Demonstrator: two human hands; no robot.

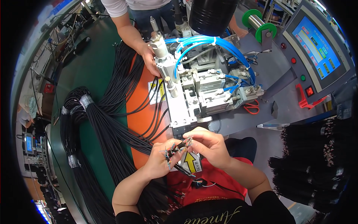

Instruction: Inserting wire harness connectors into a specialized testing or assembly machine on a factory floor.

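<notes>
My left hand point(162, 158) is closed round several black cables point(172, 151), whose stripped ends fan out in thin coloured wires. Close beside it, my right hand point(211, 148) pinches the coloured wire ends point(188, 142) of one cable between thumb and fingers. Both hands are just in front of a metal machine point(181, 106) with cylinders and blue air hoses point(220, 42). Below them, more cable ends lie over a red cloth point(220, 179) on my lap. A label with a yellow arrow point(190, 162) shows between my forearms.
Bundled black cables point(108, 130) lie on a green table point(93, 48) and an orange sheet point(138, 119) at left. Across the machine, a person's hand point(149, 61) touches its side. A touchscreen panel point(315, 46), green spool point(257, 25) and red-handled scissors point(251, 107) are at right. More cables point(305, 160) hang lower right.
</notes>
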